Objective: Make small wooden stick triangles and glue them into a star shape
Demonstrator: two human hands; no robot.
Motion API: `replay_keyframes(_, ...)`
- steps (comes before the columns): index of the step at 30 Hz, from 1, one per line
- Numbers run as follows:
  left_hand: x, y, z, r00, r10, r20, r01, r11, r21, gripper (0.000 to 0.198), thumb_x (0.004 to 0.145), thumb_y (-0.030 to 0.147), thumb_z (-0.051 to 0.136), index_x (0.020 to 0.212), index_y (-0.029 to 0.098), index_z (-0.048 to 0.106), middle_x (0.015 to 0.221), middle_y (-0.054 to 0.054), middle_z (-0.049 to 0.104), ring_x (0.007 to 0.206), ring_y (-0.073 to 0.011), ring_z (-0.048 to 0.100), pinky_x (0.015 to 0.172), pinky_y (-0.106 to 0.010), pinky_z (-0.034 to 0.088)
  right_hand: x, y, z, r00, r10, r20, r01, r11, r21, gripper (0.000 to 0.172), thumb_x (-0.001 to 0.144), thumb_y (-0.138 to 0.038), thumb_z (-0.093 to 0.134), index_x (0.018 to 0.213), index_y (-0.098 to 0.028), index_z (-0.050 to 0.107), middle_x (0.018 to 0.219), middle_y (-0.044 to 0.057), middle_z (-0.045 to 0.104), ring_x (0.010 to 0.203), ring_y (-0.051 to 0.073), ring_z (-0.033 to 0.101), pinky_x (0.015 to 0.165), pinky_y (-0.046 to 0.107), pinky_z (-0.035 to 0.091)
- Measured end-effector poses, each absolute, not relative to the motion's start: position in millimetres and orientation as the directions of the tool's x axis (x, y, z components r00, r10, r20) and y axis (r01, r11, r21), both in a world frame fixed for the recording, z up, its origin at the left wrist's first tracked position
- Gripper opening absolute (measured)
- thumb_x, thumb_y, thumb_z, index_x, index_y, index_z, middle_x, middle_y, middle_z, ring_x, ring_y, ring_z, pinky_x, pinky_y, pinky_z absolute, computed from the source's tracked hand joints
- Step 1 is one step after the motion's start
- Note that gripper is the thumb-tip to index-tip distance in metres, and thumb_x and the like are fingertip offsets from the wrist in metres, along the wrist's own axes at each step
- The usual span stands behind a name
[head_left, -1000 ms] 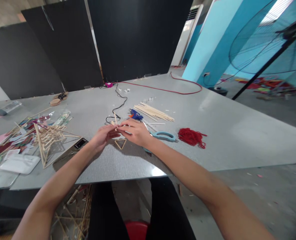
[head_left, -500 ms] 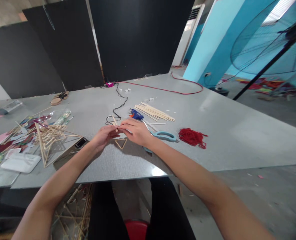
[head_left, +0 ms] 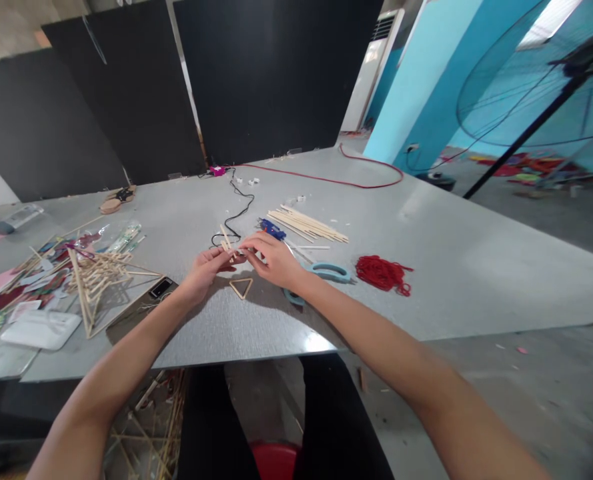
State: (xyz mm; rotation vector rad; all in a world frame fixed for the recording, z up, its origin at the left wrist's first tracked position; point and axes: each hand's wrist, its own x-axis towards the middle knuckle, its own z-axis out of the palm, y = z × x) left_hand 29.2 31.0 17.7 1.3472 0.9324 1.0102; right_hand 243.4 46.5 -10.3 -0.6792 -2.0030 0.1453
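Short wooden sticks (head_left: pixel 225 236) rise from the fingers of my left hand (head_left: pixel 207 272), which is closed on them. My right hand (head_left: pixel 275 260) meets it from the right, thumb and fingertips pinched at the sticks' lower end. Something small and pale shows between the two hands' fingertips, too small to name. On the table just below them lies a small triangle of wooden sticks (head_left: pixel 247 291). Behind my right hand is a blue glue gun (head_left: pixel 272 229). Light-blue-handled scissors (head_left: pixel 332 271) lie partly under my right wrist.
Loose wooden sticks (head_left: pixel 309 223) lie beyond my right hand, and red yarn (head_left: pixel 382 273) to the right. On the left are a stick frame (head_left: pixel 83 293), paper scraps and a white case (head_left: pixel 41 328). A black cord (head_left: pixel 241 212) runs to a pink plug (head_left: pixel 217 171).
The sticks in my left hand have tilted and now show more spread apart. My right fingertips have shifted slightly on them. The triangle stays on the table.
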Motion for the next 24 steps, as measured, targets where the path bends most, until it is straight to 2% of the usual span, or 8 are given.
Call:
replay_keyframes(3, 29.1, 33.2, 14.7, 0.258, 0.963, 0.073, -0.05, -0.062, 0.997, 0.036, 0.084, 0.052, 0.086, 0.095, 0.018, 0.08, 0.104, -0.012, 0.08, 0.101, -0.0238, 0.072, 0.095, -0.038, 0.054, 244.3, 48.3, -13.3, -0.401, 0.447, 0.8, 0.405, 0.87, -0.282, 0.023, 0.107, -0.024, 0.055, 0.118, -0.025, 0.075, 0.113, 0.009, 0.077, 0.108, 0.025, 0.07, 0.095, 0.042, 0.057)
replay_keyframes(9, 31.8, 32.5, 8.0, 0.274, 0.961, 0.025, -0.099, 0.002, 0.995, 0.039, 0.082, 0.054, 0.087, 0.091, 0.017, 0.079, 0.101, -0.011, 0.079, 0.101, -0.0238, 0.071, 0.096, -0.039, 0.054, 243.0, 48.8, -16.9, -0.435, 0.381, 0.816, 0.472, 0.868, -0.153, 0.022, 0.106, -0.022, 0.06, 0.113, -0.024, 0.08, 0.109, 0.009, 0.079, 0.099, 0.023, 0.069, 0.089, 0.041, 0.057)
replay_keyframes(18, 35.3, 31.0, 3.4, 0.243, 0.97, 0.001, -0.145, 0.036, 0.989, 0.039, 0.078, 0.053, 0.09, 0.088, 0.017, 0.079, 0.097, -0.009, 0.078, 0.095, -0.022, 0.069, 0.094, -0.038, 0.055, 236.5, 40.8, -11.3, -0.5, 0.299, 0.812, 0.585, 0.809, 0.062, 0.022, 0.107, -0.02, 0.056, 0.105, -0.018, 0.078, 0.101, 0.009, 0.079, 0.09, 0.023, 0.066, 0.081, 0.038, 0.055)
replay_keyframes(24, 38.3, 29.9, -2.7, 0.211, 0.977, 0.014, -0.181, 0.025, 0.983, 0.039, 0.079, 0.052, 0.09, 0.091, 0.016, 0.079, 0.093, -0.008, 0.077, 0.09, -0.0191, 0.068, 0.093, -0.035, 0.053, 232.1, 34.5, -10.9, -0.513, 0.326, 0.794, 0.645, 0.757, 0.107, 0.022, 0.107, -0.021, 0.056, 0.099, -0.018, 0.077, 0.093, 0.009, 0.077, 0.088, 0.023, 0.062, 0.076, 0.036, 0.05)
